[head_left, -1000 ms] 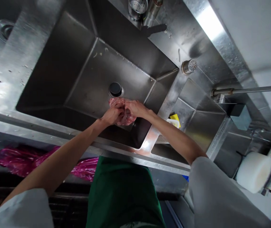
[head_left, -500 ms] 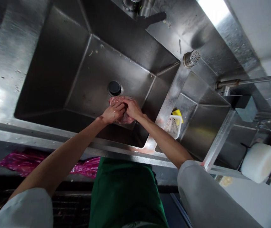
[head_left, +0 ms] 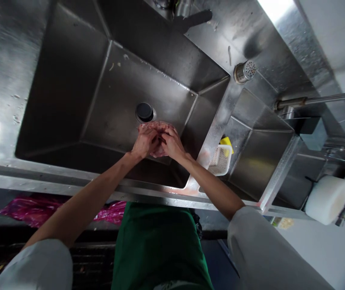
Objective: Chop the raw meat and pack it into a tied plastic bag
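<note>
A pinkish piece of raw meat [head_left: 159,152] is in the large steel sink [head_left: 114,92], near its front wall. My left hand [head_left: 145,141] grips the meat from the left, fingers curled inward. From the right, my right hand [head_left: 172,143] has its fingers curled on the same piece. The fingertips of both hands almost meet over the middle of the meat, and part of it is hidden under them. Just behind the meat lies the black drain plug [head_left: 144,112].
To the right, a smaller sink [head_left: 259,157] holds a white plastic basket [head_left: 220,160] and a yellow piece [head_left: 227,141]. A perforated metal cylinder [head_left: 245,71] stands on the rim. Pink plastic [head_left: 30,209] lies below the front edge. A white round block [head_left: 328,199] is at far right.
My hands have drawn slightly apart over the meat, and more of its top shows between and behind them. The fingers have shifted their hold.
</note>
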Motion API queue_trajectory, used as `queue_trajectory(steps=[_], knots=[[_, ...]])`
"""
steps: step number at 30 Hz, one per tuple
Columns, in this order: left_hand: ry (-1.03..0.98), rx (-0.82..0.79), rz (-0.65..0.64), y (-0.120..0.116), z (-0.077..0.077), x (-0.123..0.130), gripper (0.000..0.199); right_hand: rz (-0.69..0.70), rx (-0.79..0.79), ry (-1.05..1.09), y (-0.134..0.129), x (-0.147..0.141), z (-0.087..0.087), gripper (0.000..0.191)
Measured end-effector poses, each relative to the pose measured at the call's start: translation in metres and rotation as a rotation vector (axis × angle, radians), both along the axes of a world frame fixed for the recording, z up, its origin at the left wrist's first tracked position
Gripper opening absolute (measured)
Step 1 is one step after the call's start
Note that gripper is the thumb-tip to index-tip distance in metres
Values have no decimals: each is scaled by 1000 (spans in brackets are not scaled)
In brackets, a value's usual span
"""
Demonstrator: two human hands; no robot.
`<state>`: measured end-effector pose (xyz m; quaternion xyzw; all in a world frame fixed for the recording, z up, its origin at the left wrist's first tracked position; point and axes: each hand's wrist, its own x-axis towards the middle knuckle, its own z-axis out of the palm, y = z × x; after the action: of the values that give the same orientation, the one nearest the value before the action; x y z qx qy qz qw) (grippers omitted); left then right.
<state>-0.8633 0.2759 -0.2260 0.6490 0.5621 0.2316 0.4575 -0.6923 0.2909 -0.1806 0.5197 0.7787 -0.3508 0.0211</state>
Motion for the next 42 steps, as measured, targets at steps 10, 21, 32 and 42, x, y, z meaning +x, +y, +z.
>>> queue_trajectory(steps=[10, 21, 32, 42], knots=[[-60, -385, 50, 20, 8, 1, 20, 53, -169, 146, 11, 3, -5, 43], [-32, 0, -8, -4, 18, -4, 11, -96, -153, 234, 19, -1, -12, 41], [300, 32, -91, -30, 15, 17, 29, -70, -316, 83, 45, -2, -12, 34], [373, -109, 123, -54, 6, 69, 39, -106, -321, 57, 31, 2, -8, 25]])
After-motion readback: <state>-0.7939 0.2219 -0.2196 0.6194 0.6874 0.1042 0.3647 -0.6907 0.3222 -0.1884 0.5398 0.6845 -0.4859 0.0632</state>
